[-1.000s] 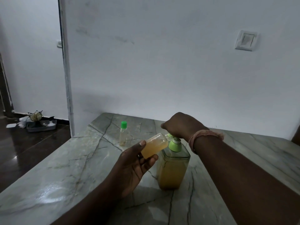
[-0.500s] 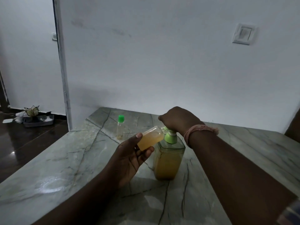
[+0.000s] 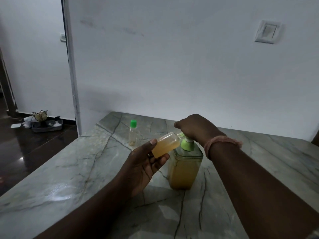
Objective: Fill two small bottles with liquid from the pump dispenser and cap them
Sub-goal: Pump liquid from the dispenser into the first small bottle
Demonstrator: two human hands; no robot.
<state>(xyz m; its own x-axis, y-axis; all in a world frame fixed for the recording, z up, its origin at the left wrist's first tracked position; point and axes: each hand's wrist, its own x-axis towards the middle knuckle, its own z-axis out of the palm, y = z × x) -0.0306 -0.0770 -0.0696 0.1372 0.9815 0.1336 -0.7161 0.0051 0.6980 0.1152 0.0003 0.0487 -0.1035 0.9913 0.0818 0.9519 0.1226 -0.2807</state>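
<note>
My left hand (image 3: 146,163) holds a small uncapped bottle (image 3: 166,146) tilted, its mouth at the spout of the pump dispenser (image 3: 185,169). The bottle is mostly full of amber liquid. The dispenser is a square clear bottle of amber liquid with a green pump collar. My right hand (image 3: 195,128) lies over the pump head, fingers curled down on it, hiding the head. A second small bottle (image 3: 133,133) with a green cap stands upright behind, nearly empty, on the marble table (image 3: 69,178).
A white wall with a switch plate (image 3: 266,31) rises just behind the table. To the left the table edge drops to a dark floor, where a tray with small objects (image 3: 45,124) sits by the doorway.
The hands, small bottle and dispenser keep the same pose. Only my head view has shifted a little.
</note>
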